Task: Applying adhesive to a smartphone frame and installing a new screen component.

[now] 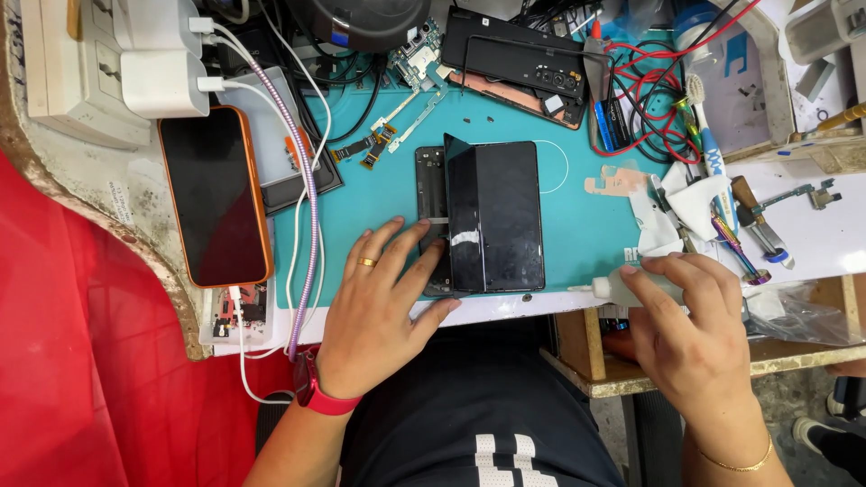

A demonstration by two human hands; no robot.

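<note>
My left hand (383, 307): fingers spread flat, pinning the lower left edge of the opened black phone (483, 216); nothing clasped.
My right hand (690, 329): closed around a small white bottle (618, 289), nozzle pointing left, at the mat's right edge.
Phone: lies on the teal mat (577, 225), its screen panel lifted off the frame.
Left of mat: orange-cased phone (216, 194), face up.
Far edge: circuit board (417, 56); red leads (649, 81).
</note>
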